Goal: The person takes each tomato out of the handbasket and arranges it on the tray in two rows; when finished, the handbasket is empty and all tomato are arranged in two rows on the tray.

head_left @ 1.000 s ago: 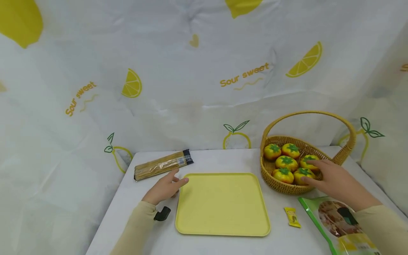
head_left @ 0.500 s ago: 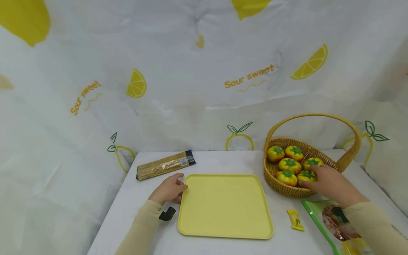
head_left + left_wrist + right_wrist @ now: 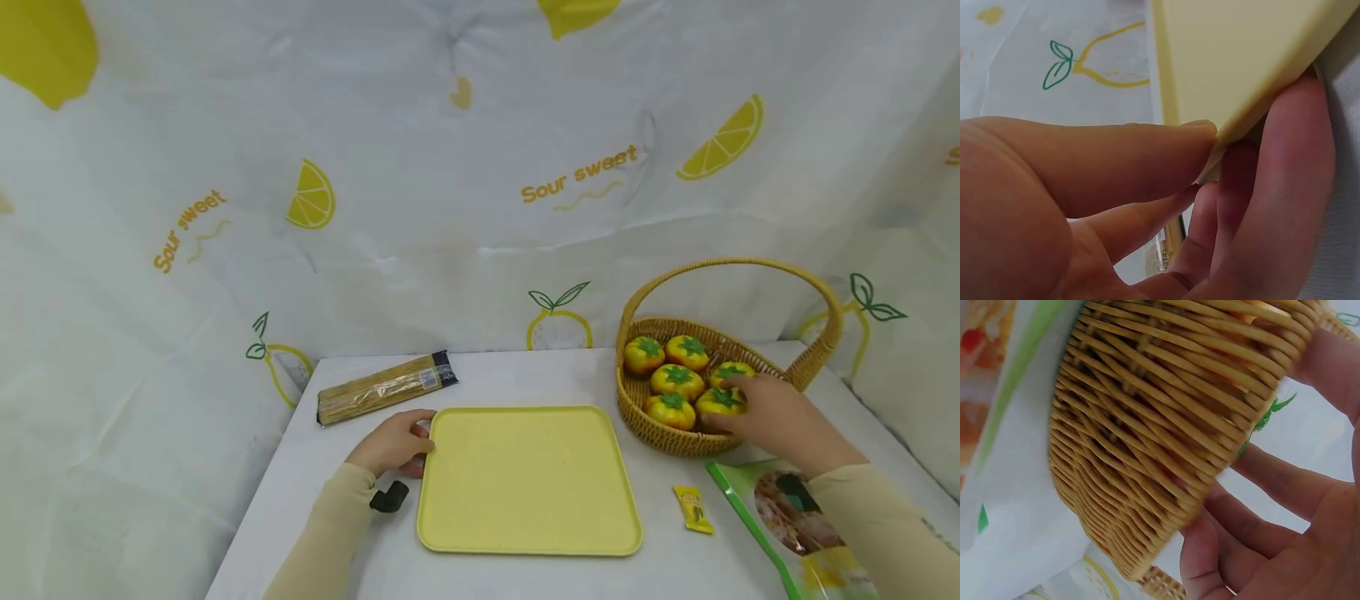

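Observation:
My left hand (image 3: 393, 444) holds the left edge of a pale yellow tray (image 3: 528, 483). In the left wrist view, the thumb lies on the tray's rim (image 3: 1222, 128) and other fingers curl underneath. At the right, my right hand (image 3: 780, 421) reaches into a wicker basket (image 3: 632, 412) of several yellow-orange persimmons with green leafy tops. Its thumb and fingers lie around the front right persimmon (image 3: 720, 402). The right wrist view shows fingers bent over the woven rim (image 3: 1229, 425), with most of the fruit hidden behind the weave.
A pack of spaghetti (image 3: 382, 389) lies behind the tray on the left. A small yellow wrapped packet (image 3: 693, 509) sits right of the tray. Under my right forearm is a green-edged food bag (image 3: 787, 517). The basket's tall handle (image 3: 731, 262) arches over the fruit.
My left hand has come down onto the tray's edge and taken hold of it. My right hand has closed in around the front right persimmon.

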A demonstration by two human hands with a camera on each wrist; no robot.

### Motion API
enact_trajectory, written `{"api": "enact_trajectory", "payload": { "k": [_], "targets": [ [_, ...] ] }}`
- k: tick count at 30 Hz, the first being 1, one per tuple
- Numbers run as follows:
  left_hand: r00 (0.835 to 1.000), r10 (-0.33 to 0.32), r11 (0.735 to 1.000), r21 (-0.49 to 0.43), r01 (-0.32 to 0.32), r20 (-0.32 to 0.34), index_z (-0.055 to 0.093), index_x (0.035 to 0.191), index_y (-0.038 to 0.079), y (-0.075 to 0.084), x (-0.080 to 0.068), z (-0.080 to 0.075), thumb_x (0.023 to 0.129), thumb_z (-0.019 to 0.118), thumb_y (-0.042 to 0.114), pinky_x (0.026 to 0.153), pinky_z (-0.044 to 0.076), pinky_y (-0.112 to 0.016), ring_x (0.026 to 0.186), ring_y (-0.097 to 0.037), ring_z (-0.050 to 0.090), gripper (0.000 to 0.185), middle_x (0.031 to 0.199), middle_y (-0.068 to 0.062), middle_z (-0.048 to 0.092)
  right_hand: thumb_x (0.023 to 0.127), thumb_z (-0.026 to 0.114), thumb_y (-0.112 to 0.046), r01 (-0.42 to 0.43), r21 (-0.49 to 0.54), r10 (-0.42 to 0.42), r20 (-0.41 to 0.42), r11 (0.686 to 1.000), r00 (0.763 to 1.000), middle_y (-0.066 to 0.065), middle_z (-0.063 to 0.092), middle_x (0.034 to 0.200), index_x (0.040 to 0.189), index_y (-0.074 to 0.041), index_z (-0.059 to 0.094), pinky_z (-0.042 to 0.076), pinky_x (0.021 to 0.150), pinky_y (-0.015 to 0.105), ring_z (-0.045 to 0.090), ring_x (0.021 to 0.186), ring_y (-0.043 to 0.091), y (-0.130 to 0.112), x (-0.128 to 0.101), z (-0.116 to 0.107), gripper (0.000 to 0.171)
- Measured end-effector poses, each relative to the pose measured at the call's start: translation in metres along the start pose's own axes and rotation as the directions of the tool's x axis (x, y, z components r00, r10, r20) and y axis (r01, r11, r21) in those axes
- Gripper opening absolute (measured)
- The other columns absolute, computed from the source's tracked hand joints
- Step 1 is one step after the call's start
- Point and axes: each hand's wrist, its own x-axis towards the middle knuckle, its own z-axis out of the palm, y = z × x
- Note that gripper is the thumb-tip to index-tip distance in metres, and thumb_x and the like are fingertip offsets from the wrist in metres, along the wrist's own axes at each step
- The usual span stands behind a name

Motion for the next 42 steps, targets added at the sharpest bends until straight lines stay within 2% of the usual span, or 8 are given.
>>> {"api": "enact_trajectory", "payload": {
  "k": [7, 12, 17, 20, 25, 31, 37, 42],
  "targets": [
    [1.0, 0.002, 0.999, -0.035, -0.002, 0.007, 0.055, 0.158, 0.014, -0.004, 0.0, -0.003, 0.099, 0.073, 0.008, 0.065, 0.067, -0.033, 0.071, -0.016, 0.072, 0.061, 0.117, -0.011, 0.063, 0.093, 0.077, -0.062, -0.001, 0.034, 0.003, -0.051, 0.999, 0.999, 0.048, 0.054, 0.138, 0.144, 0.014, 0.054, 0.048, 0.097, 0.082, 0.053, 0.121, 0.068, -0.015, -0.002, -0.02, 0.094],
    [1.0, 0.004, 0.999, -0.049, -0.003, 0.024, 0.056, 0.157, 0.015, -0.002, 0.001, -0.002, 0.099, 0.073, 0.009, 0.066, 0.068, -0.033, 0.068, -0.016, 0.072, 0.06, 0.116, -0.011, 0.063, 0.096, 0.073, -0.065, 0.003, 0.075, 0.003, -0.078, 0.997, 0.997, 0.048, 0.045, 0.148, 0.15, 0.01, 0.051, 0.043, 0.101, 0.085, 0.046, 0.128, 0.07, -0.036, -0.007, -0.029, 0.095],
    [1.0, 0.007, 1.0, -0.03, -0.006, 0.021, 0.056, 0.157, 0.015, -0.004, -0.001, -0.001, 0.1, 0.073, 0.011, 0.067, 0.067, -0.032, 0.065, -0.014, 0.071, 0.06, 0.116, -0.01, 0.064, 0.096, 0.076, -0.06, 0.096, 0.127, -0.08, -0.13, 0.987, 0.988, 0.04, 0.057, 0.14, 0.15, 0.005, 0.055, 0.052, 0.093, 0.075, 0.059, 0.12, 0.058, -0.076, -0.004, -0.026, 0.087],
    [1.0, 0.007, 0.999, -0.038, -0.007, 0.02, 0.056, 0.157, 0.015, -0.006, 0.0, 0.0, 0.1, 0.073, 0.011, 0.066, 0.067, -0.032, 0.065, -0.014, 0.071, 0.06, 0.116, -0.01, 0.063, 0.095, 0.078, -0.057, 0.166, 0.17, -0.142, -0.147, 0.971, 0.979, 0.031, 0.065, 0.13, 0.149, 0.002, 0.059, 0.057, 0.087, 0.064, 0.065, 0.111, 0.045, -0.104, -0.001, -0.018, 0.082],
    [1.0, 0.009, 0.999, -0.053, -0.008, 0.017, 0.056, 0.157, 0.016, -0.005, 0.001, -0.001, 0.1, 0.073, 0.012, 0.066, 0.067, -0.032, 0.065, -0.013, 0.07, 0.06, 0.115, -0.009, 0.063, 0.093, 0.08, -0.058, 0.231, 0.244, -0.201, -0.14, 0.942, 0.969, 0.024, 0.066, 0.137, 0.146, -0.005, 0.063, 0.058, 0.091, 0.06, 0.065, 0.113, 0.039, -0.147, 0.007, 0.0, 0.077],
    [1.0, 0.014, 0.998, -0.065, -0.012, 0.024, 0.055, 0.158, 0.016, -0.001, -0.001, -0.003, 0.1, 0.071, 0.011, 0.067, 0.067, -0.033, 0.063, -0.014, 0.07, 0.06, 0.113, -0.009, 0.062, 0.093, 0.084, -0.051, 0.296, 0.326, -0.263, -0.143, 0.898, 0.954, 0.015, 0.068, 0.136, 0.142, -0.008, 0.067, 0.06, 0.094, 0.055, 0.066, 0.113, 0.034, -0.188, 0.025, 0.036, 0.067],
    [1.0, 0.016, 0.997, -0.075, -0.015, 0.018, 0.056, 0.157, 0.016, -0.001, 0.003, -0.004, 0.1, 0.072, 0.01, 0.065, 0.068, -0.033, 0.067, -0.013, 0.068, 0.059, 0.113, -0.01, 0.062, 0.092, 0.086, -0.043, 0.301, 0.432, -0.29, -0.094, 0.85, 0.953, 0.013, 0.068, 0.14, 0.144, -0.01, 0.066, 0.06, 0.1, 0.053, 0.067, 0.119, 0.033, -0.234, 0.039, 0.071, 0.064],
    [1.0, 0.002, 0.998, -0.07, 0.0, 0.026, 0.056, 0.157, 0.016, -0.004, 0.006, -0.003, 0.1, 0.072, 0.011, 0.065, 0.068, -0.033, 0.07, -0.014, 0.068, 0.059, 0.113, -0.01, 0.062, 0.092, 0.087, -0.039, 0.282, 0.468, -0.296, -0.047, 0.838, 0.954, 0.009, 0.067, 0.144, 0.144, -0.012, 0.067, 0.059, 0.107, 0.051, 0.066, 0.122, 0.029, -0.265, 0.046, 0.094, 0.062]
  ]
}}
